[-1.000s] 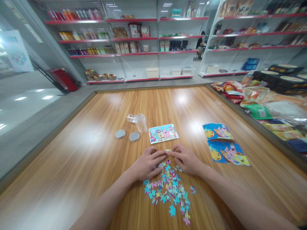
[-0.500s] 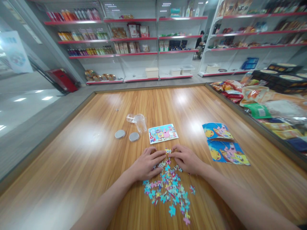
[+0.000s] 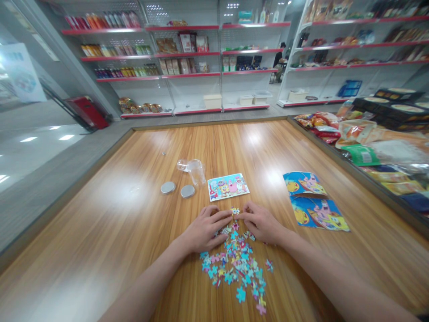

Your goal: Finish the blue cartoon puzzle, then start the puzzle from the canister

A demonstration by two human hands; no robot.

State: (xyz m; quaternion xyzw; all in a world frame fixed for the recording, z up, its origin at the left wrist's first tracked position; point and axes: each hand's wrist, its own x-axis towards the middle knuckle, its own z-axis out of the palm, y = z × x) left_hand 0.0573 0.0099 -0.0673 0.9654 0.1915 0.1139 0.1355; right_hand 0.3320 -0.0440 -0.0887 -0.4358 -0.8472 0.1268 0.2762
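A small cluster of yellow and white jigsaw pieces [image 3: 235,211] lies on the table between my hands. My left hand [image 3: 209,228] rests palm down with its fingers stretched out, the fingertips at the cluster's left side. From the right, my right hand [image 3: 259,222] reaches its index finger to the cluster's lower edge; its other fingers are loosely bent. Neither hand grips a piece that I can see. Loose jigsaw pieces [image 3: 240,294], many of them light blue, spread below and partly under both hands. Just beyond the cluster lies a cartoon picture card [image 3: 228,187].
Left of the card are two round metal lids [image 3: 168,188] and clear plastic containers [image 3: 195,171]. Blue cartoon sheets [image 3: 318,213] lie to the right. Packaged goods [image 3: 362,154] line the table's right side. Stocked shelves [image 3: 187,76] stand behind; a person [image 3: 279,60] sits far back.
My right hand's fingers have shifted slightly, showing a little more of the cluster. My left hand and the loose pieces look unmoved.
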